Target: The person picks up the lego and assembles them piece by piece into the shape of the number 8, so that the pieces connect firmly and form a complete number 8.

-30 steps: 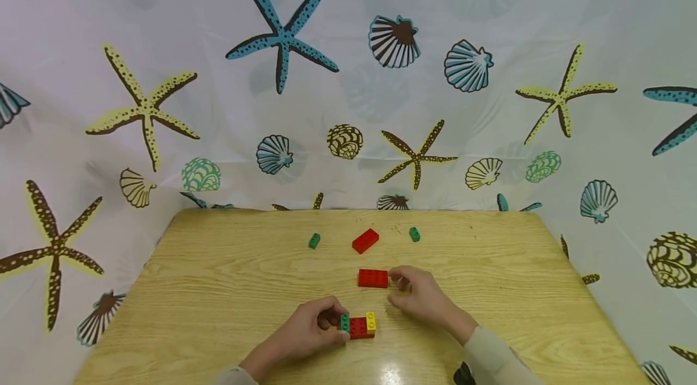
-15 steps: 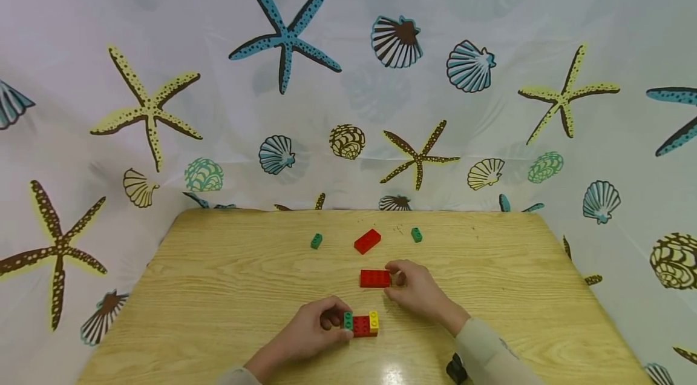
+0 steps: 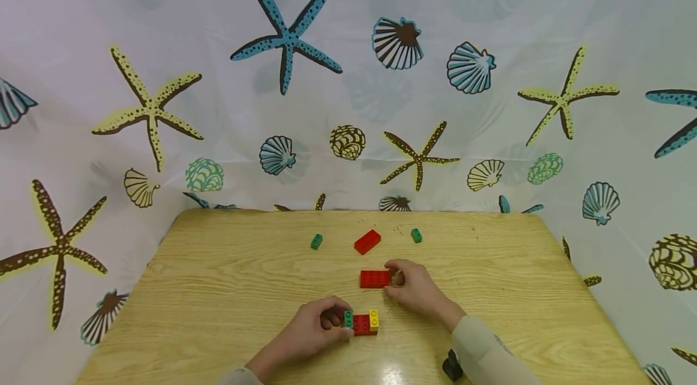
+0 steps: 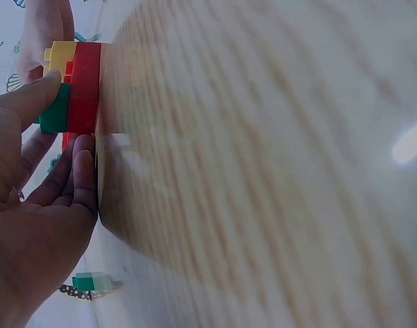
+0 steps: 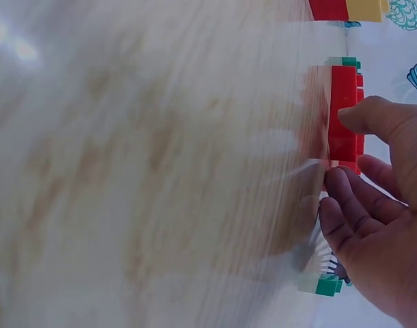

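Just beyond the stacked bricks [image 3: 362,324] lies the loose red brick [image 3: 373,279], its long axis parallel to theirs; our nearer right grip [image 3: 416,290] pinches its right end, while our left grip [image 3: 311,332] holds the stacked bricks' left end.

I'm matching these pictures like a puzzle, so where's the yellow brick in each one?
Head: the yellow brick is low, just right of centre.
Left wrist: the yellow brick is near the top left corner.
Right wrist: the yellow brick is near the top right corner, cut off by the top edge.
Shared landmark: the red base brick that it sits on, right against it in every view.
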Demonstrator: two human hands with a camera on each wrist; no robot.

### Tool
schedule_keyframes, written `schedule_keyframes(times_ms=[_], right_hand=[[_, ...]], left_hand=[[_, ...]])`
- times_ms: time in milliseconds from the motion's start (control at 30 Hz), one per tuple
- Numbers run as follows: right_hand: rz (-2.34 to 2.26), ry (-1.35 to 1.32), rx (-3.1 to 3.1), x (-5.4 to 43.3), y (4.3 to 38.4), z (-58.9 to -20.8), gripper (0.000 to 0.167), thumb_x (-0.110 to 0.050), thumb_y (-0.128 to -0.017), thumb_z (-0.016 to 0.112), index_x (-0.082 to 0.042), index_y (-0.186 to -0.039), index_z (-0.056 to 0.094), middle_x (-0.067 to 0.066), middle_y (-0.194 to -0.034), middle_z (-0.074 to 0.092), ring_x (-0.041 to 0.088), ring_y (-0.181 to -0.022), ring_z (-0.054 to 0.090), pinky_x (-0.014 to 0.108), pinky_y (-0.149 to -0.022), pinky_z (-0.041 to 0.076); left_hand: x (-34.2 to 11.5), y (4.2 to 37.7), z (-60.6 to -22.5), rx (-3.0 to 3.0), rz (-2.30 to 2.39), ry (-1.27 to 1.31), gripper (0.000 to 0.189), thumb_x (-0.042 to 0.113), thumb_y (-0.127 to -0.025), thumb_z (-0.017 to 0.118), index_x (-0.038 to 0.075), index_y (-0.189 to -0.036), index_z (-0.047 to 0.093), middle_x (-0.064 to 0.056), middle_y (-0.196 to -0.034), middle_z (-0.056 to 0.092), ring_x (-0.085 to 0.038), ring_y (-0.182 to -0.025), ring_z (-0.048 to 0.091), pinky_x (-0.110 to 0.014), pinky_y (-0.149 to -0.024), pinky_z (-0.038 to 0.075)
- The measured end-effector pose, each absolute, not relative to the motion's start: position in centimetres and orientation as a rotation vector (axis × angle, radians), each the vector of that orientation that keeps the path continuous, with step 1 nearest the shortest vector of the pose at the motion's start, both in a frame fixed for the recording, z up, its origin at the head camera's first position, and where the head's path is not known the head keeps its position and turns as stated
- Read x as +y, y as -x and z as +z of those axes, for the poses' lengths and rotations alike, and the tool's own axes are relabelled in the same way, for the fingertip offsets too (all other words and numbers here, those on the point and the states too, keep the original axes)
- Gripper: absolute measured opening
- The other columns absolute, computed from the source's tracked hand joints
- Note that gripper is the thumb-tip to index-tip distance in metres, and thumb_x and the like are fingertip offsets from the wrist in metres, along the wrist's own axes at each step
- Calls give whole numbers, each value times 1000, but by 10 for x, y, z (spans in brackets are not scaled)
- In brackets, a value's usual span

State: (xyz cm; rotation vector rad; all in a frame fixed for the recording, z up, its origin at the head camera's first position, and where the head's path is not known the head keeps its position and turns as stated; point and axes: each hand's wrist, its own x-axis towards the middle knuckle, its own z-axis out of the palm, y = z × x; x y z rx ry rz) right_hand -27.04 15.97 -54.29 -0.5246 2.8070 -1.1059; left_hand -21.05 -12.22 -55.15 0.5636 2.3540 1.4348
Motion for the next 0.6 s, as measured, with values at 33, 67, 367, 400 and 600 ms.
schedule_keyframes(times_ms=[33, 67, 367, 400, 600], right_hand=[[-1105, 525, 2807, 160, 271, -544, 46, -15, -92, 80, -1, -133, 66, 5, -113, 70, 14, -90, 58, 28, -79, 52], [-1103, 528, 2809, 160, 271, -544, 46, -15, -92, 80, -1, -133, 66, 5, -112, 70, 14, -89, 58, 28, -79, 52], [-1093, 558, 2819, 159, 274, -547, 45, -14, -92, 80, -1, -132, 66, 5, -111, 68, 12, -86, 56, 26, -77, 50], [-1088, 565, 2823, 159, 275, -547, 44, -14, -92, 80, -1, -132, 66, 5, -111, 68, 12, -86, 55, 26, -77, 50], [-1069, 610, 2844, 159, 276, -550, 41, -13, -92, 80, 0, -129, 68, 5, -105, 65, 13, -81, 53, 24, -72, 46]], left_hand=[[-122, 211, -552, 2353, 1437, -565, 37, 32, -95, 81, 12, -124, 71, 0, -107, 70, -13, -94, 63, -22, -79, 53], [-122, 211, -553, 2354, 1435, -559, 37, 33, -95, 81, 13, -124, 72, 1, -107, 70, -13, -94, 63, -22, -79, 53], [-123, 212, -554, 2339, 1440, -550, 37, 33, -95, 81, 13, -125, 72, 0, -108, 70, -15, -96, 63, -22, -80, 53], [-123, 211, -554, 2339, 1438, -549, 37, 33, -95, 81, 13, -124, 72, 0, -108, 70, -15, -96, 63, -22, -80, 53], [-123, 212, -553, 2345, 1428, -542, 37, 33, -95, 81, 14, -125, 72, 0, -108, 70, -15, -97, 63, -22, -80, 52]])
